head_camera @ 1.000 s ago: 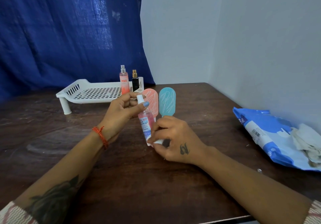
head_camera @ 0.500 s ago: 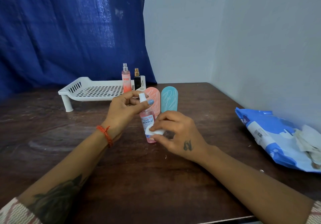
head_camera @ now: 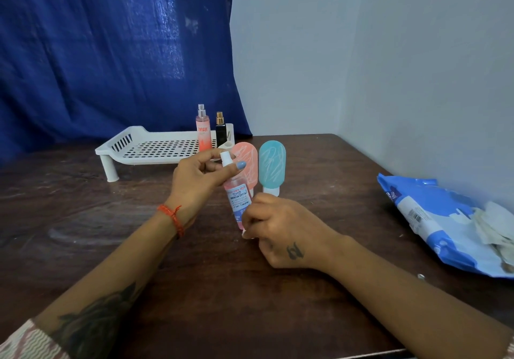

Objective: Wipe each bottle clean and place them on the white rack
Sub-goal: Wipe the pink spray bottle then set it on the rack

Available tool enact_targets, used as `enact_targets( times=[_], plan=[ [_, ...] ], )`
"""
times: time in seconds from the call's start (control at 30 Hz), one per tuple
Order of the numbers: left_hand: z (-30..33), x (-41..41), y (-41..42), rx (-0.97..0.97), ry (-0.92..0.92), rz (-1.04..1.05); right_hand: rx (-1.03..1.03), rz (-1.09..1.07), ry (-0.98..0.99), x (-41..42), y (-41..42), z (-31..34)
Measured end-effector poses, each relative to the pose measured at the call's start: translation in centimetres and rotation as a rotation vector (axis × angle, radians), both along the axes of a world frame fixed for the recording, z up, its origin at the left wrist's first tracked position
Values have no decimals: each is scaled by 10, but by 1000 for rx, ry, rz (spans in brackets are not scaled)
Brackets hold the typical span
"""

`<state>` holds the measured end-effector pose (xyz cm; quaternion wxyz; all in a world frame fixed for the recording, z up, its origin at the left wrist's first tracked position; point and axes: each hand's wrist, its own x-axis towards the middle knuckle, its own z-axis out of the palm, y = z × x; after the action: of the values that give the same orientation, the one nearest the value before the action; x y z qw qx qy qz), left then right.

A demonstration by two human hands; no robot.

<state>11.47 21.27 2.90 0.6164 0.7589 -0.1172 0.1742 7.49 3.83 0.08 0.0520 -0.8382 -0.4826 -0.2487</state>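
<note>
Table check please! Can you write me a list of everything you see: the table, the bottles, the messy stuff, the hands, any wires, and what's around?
Surface: dark wooden table, scuffed.
Job's things: pink lens cleaner bottle held upright; peach tube and teal tube standing behind it; tall pink spray and black bottle on the white rack.
Clutter: blue wipes pack with used wipes on it.
Grippers: left hand pinches the bottle's top; right hand rubs a white wipe low on it.
Cables: nothing seen.
Surroundings: blue curtain, pale wall.
</note>
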Motion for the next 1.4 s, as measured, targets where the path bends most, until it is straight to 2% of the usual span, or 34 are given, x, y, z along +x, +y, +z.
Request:
enact_targets(
  times=[0.13,0.3,0.37,0.5,0.63,0.87,0.93,1.1,1.23,1.4],
  plan=[
    [0,1,1,-28,19,22,104,-94,-22,5,-8,3],
    [2,0,0,-43,41,11,615,-159,-46,11,-11,6],
    [2,0,-1,-42,33,16,717,-148,-45,11,-8,7],
    [1,-1,-2,-27,5,14,708,-120,-95,10,2,6],
    [1,-3,-4,-21,-21,-13,606,-140,-148,12,9,0],
    [3,-8,-7,10,-37,-28,254,-41,-376,10,13,1],
    [3,-8,-7,16,-31,-23,228,-49,-386,11,14,0],
    [3,-8,-5,-6,-11,-49,491,-108,-257,9,14,2],
    [3,-7,-6,-31,-6,-92,666,-151,-44,13,13,0],
    [6,-9,-5,-25,0,-154,801,-174,114,20,11,1]
  ],
)
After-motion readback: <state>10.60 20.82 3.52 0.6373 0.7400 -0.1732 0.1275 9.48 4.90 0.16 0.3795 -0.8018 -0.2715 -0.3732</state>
